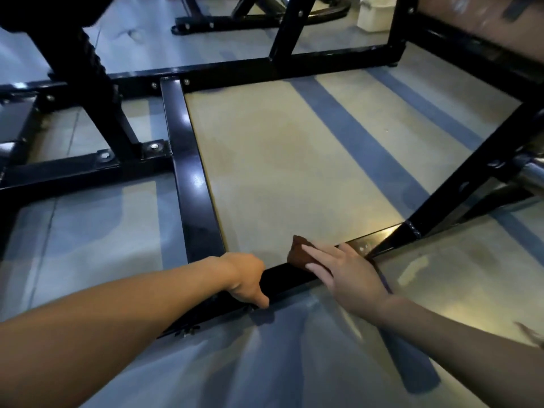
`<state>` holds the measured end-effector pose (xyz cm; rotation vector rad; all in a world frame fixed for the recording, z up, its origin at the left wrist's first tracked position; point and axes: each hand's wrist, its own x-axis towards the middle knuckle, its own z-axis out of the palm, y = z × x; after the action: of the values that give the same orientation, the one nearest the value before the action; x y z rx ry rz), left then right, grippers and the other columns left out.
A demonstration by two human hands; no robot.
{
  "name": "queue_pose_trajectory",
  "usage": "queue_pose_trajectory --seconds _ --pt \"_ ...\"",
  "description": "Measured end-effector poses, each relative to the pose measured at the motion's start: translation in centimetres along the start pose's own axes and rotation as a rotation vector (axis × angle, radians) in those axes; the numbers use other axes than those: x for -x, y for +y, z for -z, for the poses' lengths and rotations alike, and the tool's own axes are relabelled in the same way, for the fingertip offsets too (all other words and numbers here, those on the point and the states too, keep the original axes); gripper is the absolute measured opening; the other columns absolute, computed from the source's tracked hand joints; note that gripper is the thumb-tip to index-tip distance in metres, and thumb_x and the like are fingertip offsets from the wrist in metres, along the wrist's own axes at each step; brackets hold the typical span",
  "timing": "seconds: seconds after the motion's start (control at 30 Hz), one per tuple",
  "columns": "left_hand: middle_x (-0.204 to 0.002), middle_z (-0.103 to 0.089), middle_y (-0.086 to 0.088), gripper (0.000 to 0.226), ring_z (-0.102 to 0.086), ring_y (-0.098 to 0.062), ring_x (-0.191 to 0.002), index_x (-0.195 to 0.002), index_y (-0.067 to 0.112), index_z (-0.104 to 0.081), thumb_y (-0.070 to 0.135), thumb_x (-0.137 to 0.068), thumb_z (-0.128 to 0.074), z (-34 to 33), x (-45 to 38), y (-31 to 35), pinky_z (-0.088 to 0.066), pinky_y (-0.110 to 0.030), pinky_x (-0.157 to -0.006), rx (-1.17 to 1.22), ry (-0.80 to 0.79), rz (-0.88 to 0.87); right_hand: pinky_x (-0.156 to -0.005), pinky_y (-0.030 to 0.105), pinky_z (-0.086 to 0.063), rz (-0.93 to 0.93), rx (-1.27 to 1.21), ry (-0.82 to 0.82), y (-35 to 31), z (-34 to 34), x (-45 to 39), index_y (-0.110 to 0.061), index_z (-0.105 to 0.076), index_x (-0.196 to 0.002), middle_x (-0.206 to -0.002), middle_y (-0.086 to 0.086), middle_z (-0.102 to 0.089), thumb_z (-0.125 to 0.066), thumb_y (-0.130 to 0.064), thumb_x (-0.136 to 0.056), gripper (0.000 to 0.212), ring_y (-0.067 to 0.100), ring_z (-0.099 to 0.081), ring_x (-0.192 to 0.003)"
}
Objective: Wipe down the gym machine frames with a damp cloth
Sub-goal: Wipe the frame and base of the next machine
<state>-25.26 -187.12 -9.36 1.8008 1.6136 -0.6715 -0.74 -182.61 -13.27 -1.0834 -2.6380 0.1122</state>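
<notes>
1. Where the near floor bar [290, 273] of the black machine frame runs low across the view, a dark brown cloth [303, 254] lies on top of it, pressed flat under the right hand [350, 275].
2. That hand's fingers are straight and spread over the cloth, not curled round it; one corner of the cloth sticks out past the fingertips, on the bar's far side.
3. Further left along the same bar, the left hand [245, 278] grips the bar, fingers wrapped over its far edge and thumb down on the near side.
4. Bare bar shows between the two hands; the cloth touches only the right one.
5. Far beyond the bar, a white tub [375, 13] stands on the floor.
</notes>
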Motion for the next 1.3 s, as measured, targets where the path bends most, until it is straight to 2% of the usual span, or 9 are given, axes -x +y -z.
queue_pose_trajectory --seconds 0.1,0.3,0.47,0.57,0.73,0.9,1.03,1.17,1.3 --pt "-0.104 -0.069 0.003 0.049 -0.067 -0.023 -0.094 -0.113 0.024 -0.063 0.06 -0.082 -0.069 -0.6 0.6 0.1 -0.06 -0.041 -0.084 0.071 0.01 0.013 -0.081 0.042 -0.059 0.074 -0.015 -0.039 1.6 0.0 2.6 -0.025 -0.066 -0.139 -0.136 -0.004 -0.068 -0.054 -0.038 -0.102 0.041 0.03 -0.065 -0.087" --pt "-0.119 -0.067 -0.004 0.05 -0.065 -0.027 -0.106 -0.127 0.021 -0.058 0.05 -0.088 -0.07 -0.4 1.0 0.6 -0.058 -0.041 -0.091 0.162 -0.02 0.025 -0.099 0.044 -0.053 -0.458 -0.081 0.035 4.9 0.4 -0.6 -0.016 -0.067 -0.137 -0.13 0.004 -0.072 -0.056 -0.037 -0.103 0.04 0.035 -0.068 -0.106" --pt "-0.117 -0.066 -0.002 0.049 -0.064 -0.025 -0.106 -0.126 0.022 -0.057 0.05 -0.087 -0.071 -0.5 0.9 0.7 -0.058 -0.04 -0.092 0.161 -0.006 0.031 -0.08 0.041 -0.06 -0.179 -0.073 0.072 -1.0 -0.7 0.6 -0.025 -0.071 -0.133 -0.128 -0.006 -0.071 -0.071 -0.034 -0.096 0.038 0.032 -0.065 -0.09" --pt "-0.117 -0.066 -0.001 0.05 -0.064 -0.024 -0.105 -0.126 0.023 -0.058 0.051 -0.086 -0.071 -0.7 0.7 0.5 -0.057 -0.038 -0.09 0.156 0.016 0.036 -0.078 0.038 -0.058 -0.032 0.055 0.112 0.8 -0.7 2.5 -0.025 -0.069 -0.134 -0.13 -0.007 -0.069 -0.062 -0.035 -0.1 0.037 0.028 -0.064 -0.082" --pt "-0.119 -0.065 -0.001 0.053 -0.063 -0.024 -0.105 -0.129 0.022 -0.056 0.055 -0.088 -0.068 -1.0 0.5 0.4 -0.057 -0.039 -0.089 0.138 0.011 0.037 -0.087 0.043 -0.054 -0.481 0.071 0.109 6.0 0.8 0.9 -0.022 -0.066 -0.139 -0.133 -0.001 -0.069 -0.058 -0.035 -0.104 0.038 0.037 -0.06 -0.095" --pt "-0.112 -0.066 0.003 0.052 -0.064 -0.021 -0.101 -0.127 0.025 -0.056 0.055 -0.087 -0.068 -1.1 0.5 0.3 -0.058 -0.038 -0.087 0.139 0.018 0.033 -0.074 0.042 -0.059 -0.155 -0.009 0.073 -0.1 -0.5 0.9 -0.022 -0.07 -0.134 -0.128 -0.003 -0.07 -0.055 -0.04 -0.1 0.041 0.032 -0.062 -0.085" --pt "-0.11 -0.067 0.002 0.053 -0.065 -0.022 -0.099 -0.125 0.025 -0.057 0.057 -0.084 -0.069 -1.3 0.2 0.2 -0.059 -0.041 -0.088 0.135 0.027 0.039 -0.066 0.034 -0.057 -0.088 0.027 0.111 1.7 0.6 4.4 -0.019 -0.069 -0.13 -0.125 0.0 -0.062 -0.056 -0.039 -0.099 0.039 0.026 -0.066 -0.092" --pt "-0.112 -0.067 0.002 0.053 -0.065 -0.022 -0.101 -0.127 0.024 -0.057 0.056 -0.086 -0.068 -1.4 0.3 0.2 -0.059 -0.042 -0.089 0.141 0.033 0.035 -0.086 0.043 -0.055 -0.56 0.007 0.096 5.4 1.8 1.8 -0.019 -0.063 -0.138 -0.137 0.004 -0.051 -0.054 -0.04 -0.104 0.042 0.033 -0.061 -0.113" --pt "-0.107 -0.065 0.004 0.05 -0.064 -0.021 -0.1 -0.126 0.025 -0.057 0.055 -0.087 -0.069 -1.4 0.3 0.2 -0.058 -0.039 -0.088 0.146 0.04 0.034 -0.098 0.046 -0.054 -0.315 -0.086 0.006 0.7 0.6 1.2 -0.023 -0.062 -0.142 -0.138 0.0 -0.054 -0.052 -0.044 -0.104 0.045 0.029 -0.058 -0.116"
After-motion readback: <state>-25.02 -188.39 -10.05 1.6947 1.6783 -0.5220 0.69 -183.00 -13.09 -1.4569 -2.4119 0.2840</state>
